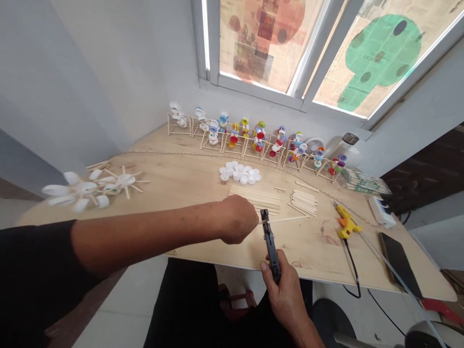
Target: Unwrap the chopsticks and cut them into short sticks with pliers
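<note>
My left hand (239,220) is closed around one end of a thin wooden stick (290,219), which runs out to the right above the table. In my right hand (284,285) are dark pliers-like cutters (270,244), their jaws up and at the stick beside my left fist. Whether the jaws are fully closed on the stick is too small to tell. Just beyond my hands lie a bundle of long sticks (259,195) and a pile of shorter cut sticks (303,202). White bottle caps (239,172) sit in a cluster behind them.
Small stick frames with coloured caps (259,137) line the back edge. Two white-and-stick wheels (85,188) lie at the left. On the right are a yellow glue gun (347,222), a phone (399,263), a power strip (382,211) and a bag of sticks (364,182).
</note>
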Tool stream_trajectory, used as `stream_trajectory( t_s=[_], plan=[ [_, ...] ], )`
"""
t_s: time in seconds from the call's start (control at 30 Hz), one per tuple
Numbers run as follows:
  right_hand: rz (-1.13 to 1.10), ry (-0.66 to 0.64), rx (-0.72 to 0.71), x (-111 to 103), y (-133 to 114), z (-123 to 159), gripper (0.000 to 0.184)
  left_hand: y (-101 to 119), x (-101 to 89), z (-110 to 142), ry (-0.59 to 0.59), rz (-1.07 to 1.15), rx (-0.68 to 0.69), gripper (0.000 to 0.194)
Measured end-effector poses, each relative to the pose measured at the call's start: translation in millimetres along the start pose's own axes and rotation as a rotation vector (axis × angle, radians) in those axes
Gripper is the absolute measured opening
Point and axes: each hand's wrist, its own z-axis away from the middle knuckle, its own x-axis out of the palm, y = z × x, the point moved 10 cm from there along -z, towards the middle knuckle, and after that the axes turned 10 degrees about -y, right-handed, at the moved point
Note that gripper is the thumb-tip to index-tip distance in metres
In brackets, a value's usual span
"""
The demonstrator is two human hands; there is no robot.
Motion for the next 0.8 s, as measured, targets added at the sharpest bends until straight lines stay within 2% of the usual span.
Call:
stream_trajectory(
  t_s=[0.27, 0.4, 0.47, 0.57, 0.67, 0.8],
  plan=[
    [0.054, 0.048, 0.019, 1, 8, -3, 0.021, -5, 1.0, -3, 0.019, 0.023, -0.034, 0.016],
    [0.049, 0.056, 0.013, 0, 7, -4, 0.022, -12, 0.5, 0, 0.110, 0.056, -0.046, 0.018],
    [0.038, 0.054, 0.016, -1, 7, -5, 0.023, -15, -0.4, 5, 0.197, 0.101, -0.042, 0.019],
    [0.009, 0.047, 0.024, -1, 8, -7, 0.024, -16, -2.8, 15, 0.392, 0.171, -0.046, 0.021],
    [-0.021, 0.050, 0.010, -2, 8, -9, 0.025, -17, 1.1, 22, 0.564, 0.213, -0.149, 0.021],
    [-0.023, 0.061, 0.004, -3, 8, -10, 0.025, -5, 8.8, 22, 0.717, 0.208, -0.259, 0.022]
  ],
)
